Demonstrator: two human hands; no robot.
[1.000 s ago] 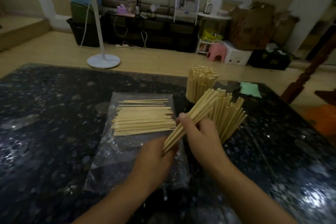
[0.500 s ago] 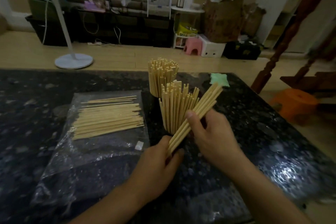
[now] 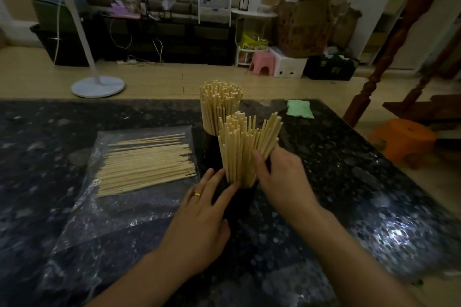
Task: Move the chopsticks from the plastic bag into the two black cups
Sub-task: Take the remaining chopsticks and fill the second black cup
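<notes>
Right hand (image 3: 282, 177) grips a small bundle of chopsticks (image 3: 268, 136), fingers and thumb curled round its lower part; the bundle leans right, its lower ends at the rim of the near black cup (image 3: 237, 197), apparently going in but not yet upright. Left hand (image 3: 207, 212) lies with fingers straight and spread against the left side of the same cup, steadying it; a ring shows on one finger. The near cup is already packed with upright chopsticks (image 3: 237, 152), fanning a little at the top. The far black cup (image 3: 208, 132), just behind and touching or nearly so, carries a tight full sheaf (image 3: 219, 104). To the left, on the plastic bag (image 3: 119, 219) laid flat on the dark speckled desk (image 3: 349, 182), a sizeable layer of loose chopsticks (image 3: 147, 164) lies roughly parallel: task judged partly done. Risks: the near cup looks crowded, so forcing the leaning bundle in could jam it or push seated sticks up and out; a sideways shove could tip the cup into the far one if the left hand lifts; sticks at the bundle's edge may slip free and scatter. Cup depth cannot be judged in the dim light.
</notes>
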